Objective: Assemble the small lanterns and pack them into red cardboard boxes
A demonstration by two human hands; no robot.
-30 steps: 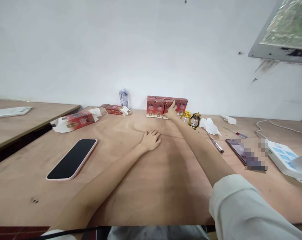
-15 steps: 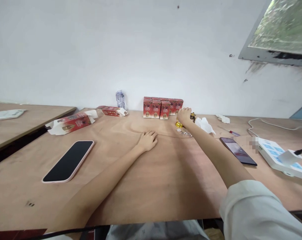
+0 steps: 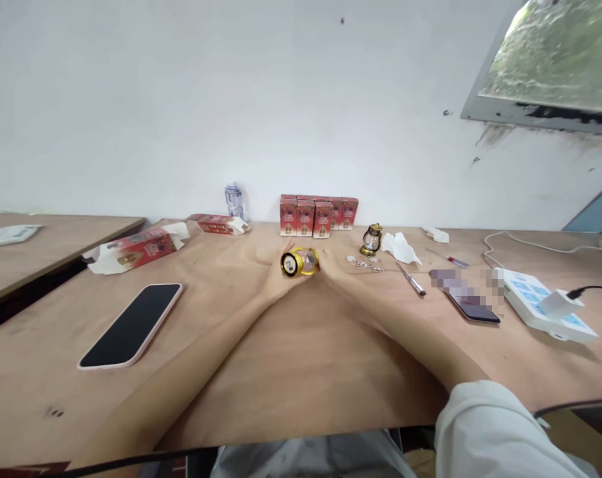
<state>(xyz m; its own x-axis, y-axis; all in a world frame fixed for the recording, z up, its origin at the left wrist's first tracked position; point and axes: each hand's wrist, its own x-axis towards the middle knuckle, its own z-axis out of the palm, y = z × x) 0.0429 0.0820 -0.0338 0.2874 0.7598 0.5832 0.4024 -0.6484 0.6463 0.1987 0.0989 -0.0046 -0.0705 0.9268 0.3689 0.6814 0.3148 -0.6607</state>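
A small gold lantern [image 3: 308,259] with a clear middle lies on its side between my hands, its round base turned toward me. My left hand [image 3: 275,280] is closed around the base end. At the other end, my right hand [image 3: 330,267] grips the lantern's top; its fingers are mostly hidden behind the wrist. A second, darker bronze lantern [image 3: 371,240] stands upright to the right. Small loose silvery pieces [image 3: 365,264] lie on the table in front of it.
Several red boxes [image 3: 304,218] stand against the wall. Opened red boxes [image 3: 136,249] and a phone [image 3: 131,325] lie left, near a bottle [image 3: 233,199]. Rightward are crumpled tissue [image 3: 400,247], a silver pen-like tool [image 3: 411,280], a screwdriver [image 3: 457,261], another phone [image 3: 472,307] and a power strip [image 3: 547,305].
My right hand has brought the gold lantern left from beside the bronze one and tipped it over. My left hand, flat on the table before, now holds it too.
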